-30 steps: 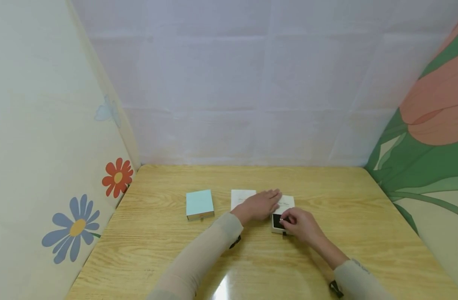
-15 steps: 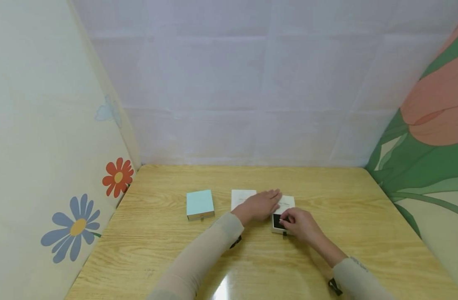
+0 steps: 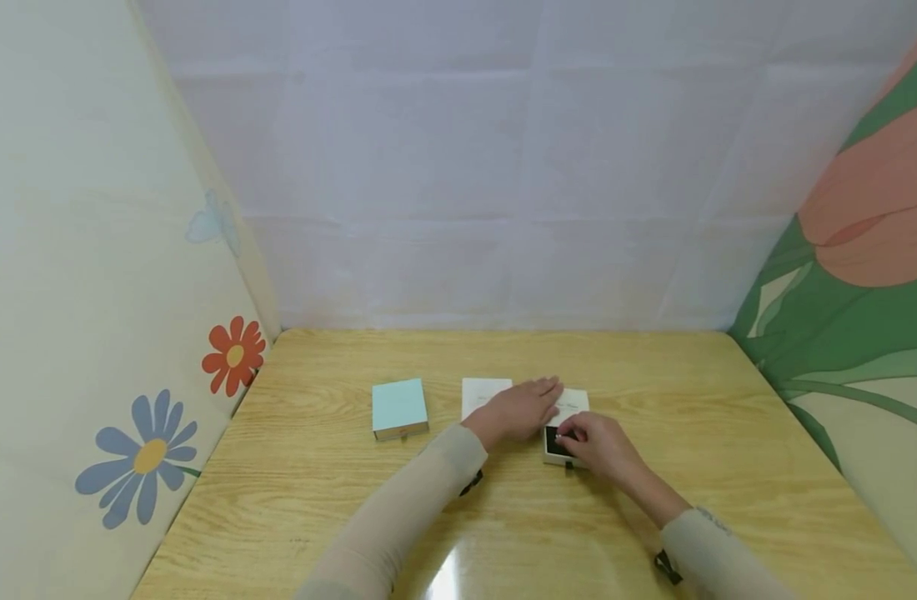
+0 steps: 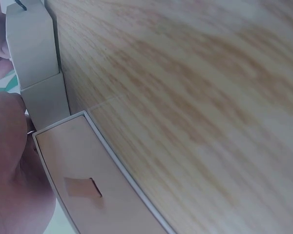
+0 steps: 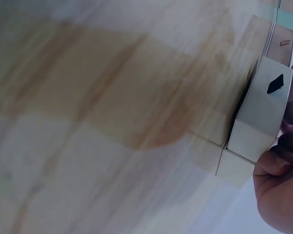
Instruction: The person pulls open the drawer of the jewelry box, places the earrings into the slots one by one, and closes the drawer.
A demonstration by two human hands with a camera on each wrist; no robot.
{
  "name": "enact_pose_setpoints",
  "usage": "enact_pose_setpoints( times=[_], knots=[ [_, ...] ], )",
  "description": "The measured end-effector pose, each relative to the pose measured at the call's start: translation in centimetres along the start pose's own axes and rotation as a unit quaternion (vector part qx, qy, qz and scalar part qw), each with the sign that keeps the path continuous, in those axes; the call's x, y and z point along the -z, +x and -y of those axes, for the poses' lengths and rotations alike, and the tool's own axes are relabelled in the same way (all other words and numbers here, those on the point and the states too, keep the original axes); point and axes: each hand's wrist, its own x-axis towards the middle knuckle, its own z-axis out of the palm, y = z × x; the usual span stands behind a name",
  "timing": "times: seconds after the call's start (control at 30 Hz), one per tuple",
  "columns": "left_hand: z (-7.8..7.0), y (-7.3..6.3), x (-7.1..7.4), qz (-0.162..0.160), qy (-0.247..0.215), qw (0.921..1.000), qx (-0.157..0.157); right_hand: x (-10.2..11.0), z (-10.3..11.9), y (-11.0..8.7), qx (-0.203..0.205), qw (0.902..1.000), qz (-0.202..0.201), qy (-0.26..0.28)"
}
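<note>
My left hand [image 3: 520,410] lies with its fingers stretched out over the left part of a white slide-out box [image 3: 576,400] with dark lettering. The box's drawer [image 3: 554,458] is pulled out toward me, showing a black lining [image 3: 553,443] and a black pull tab [image 5: 276,84]. Over that lining, my right hand [image 3: 604,446] pinches a tiny pale, shiny thing [image 3: 559,437] between thumb and forefinger. Its kind I cannot tell. In the right wrist view the curled right fingers [image 5: 273,165] are close beside the drawer's rim.
Partly under my left forearm, a second white box [image 3: 483,390] stands left of the opened one; its front [image 4: 83,161] has a pinkish tab. Farther left is a light blue box [image 3: 398,406]. The wooden table [image 3: 338,500] ends at a white cloth backdrop [image 3: 458,208].
My right fingertips have shifted very slightly left over the black lining, keeping their pinch. My left hand has stayed in place on the white box.
</note>
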Motion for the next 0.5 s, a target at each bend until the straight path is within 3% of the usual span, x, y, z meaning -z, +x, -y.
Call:
enact_pose_setpoints(
  times=[0.23,0.5],
  knots=[
    [-0.04,-0.06,-0.01,-0.003,0.003,1.0,-0.001,0.15,0.12,0.14,-0.012,0.9996,0.024,-0.011],
    [-0.06,-0.16,-0.06,-0.015,0.005,0.9999,-0.007,0.31,-0.06,0.06,0.009,0.9992,0.018,-0.035]
  ],
)
